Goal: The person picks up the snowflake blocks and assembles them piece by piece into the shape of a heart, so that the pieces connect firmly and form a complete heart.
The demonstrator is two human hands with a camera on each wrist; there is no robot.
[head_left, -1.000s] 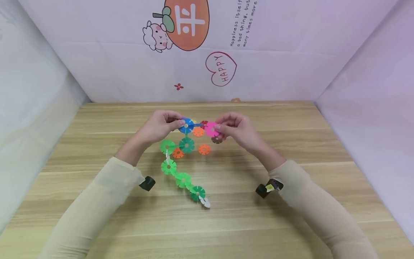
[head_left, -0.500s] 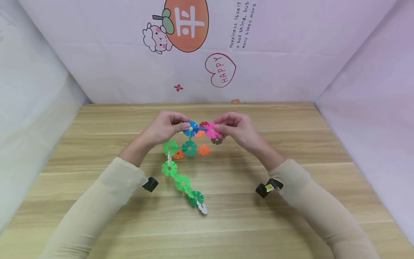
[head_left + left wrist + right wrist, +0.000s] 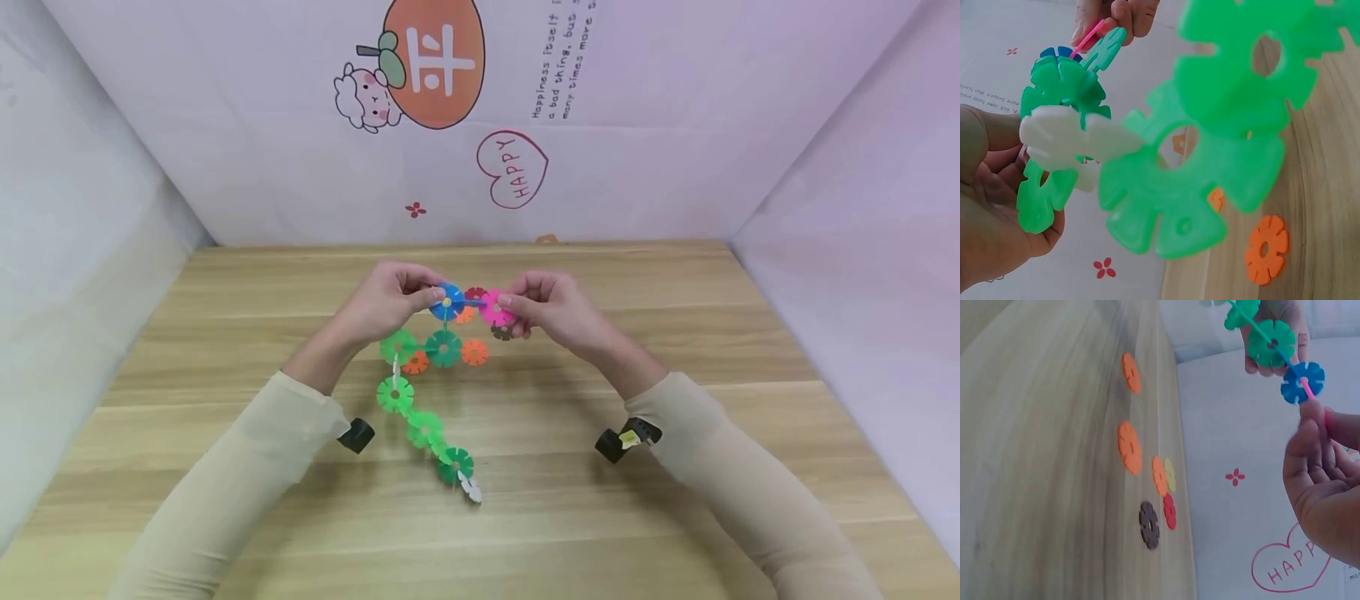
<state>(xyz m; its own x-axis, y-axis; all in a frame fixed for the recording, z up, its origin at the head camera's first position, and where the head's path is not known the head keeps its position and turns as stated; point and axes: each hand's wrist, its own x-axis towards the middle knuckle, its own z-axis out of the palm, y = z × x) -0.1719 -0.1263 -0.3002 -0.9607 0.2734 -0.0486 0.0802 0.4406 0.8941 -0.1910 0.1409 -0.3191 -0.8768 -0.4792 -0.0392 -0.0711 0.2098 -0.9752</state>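
In the head view my left hand (image 3: 393, 302) pinches a blue snowflake disc (image 3: 450, 314) at the top of a chain of notched plastic discs. My right hand (image 3: 553, 310) holds a pink snowflake disc (image 3: 491, 318) between thumb and fingers. A second blue disc, seen edge-on, spans between these two. Below the left hand hangs the rest of the chain: a teal disc (image 3: 444, 360), several light green discs (image 3: 423, 417), a dark green disc (image 3: 450, 477) and a white disc (image 3: 470, 487) at its end. From the right wrist, the pink disc (image 3: 1307, 389) shows edge-on against the blue disc (image 3: 1291, 394).
Loose snowflake discs lie on the wooden table (image 3: 570, 517) behind the chain: several orange ones (image 3: 475, 363), a red one (image 3: 476, 293) and a brown one (image 3: 501, 333). The right wrist view also shows a yellow disc (image 3: 1170, 477). White printed walls enclose the table.
My left hand has moved slightly right with the chain, bringing the blue disc nearer the pink one. The chain's lower end has swung slightly nearer the front. My right hand keeps its grip.
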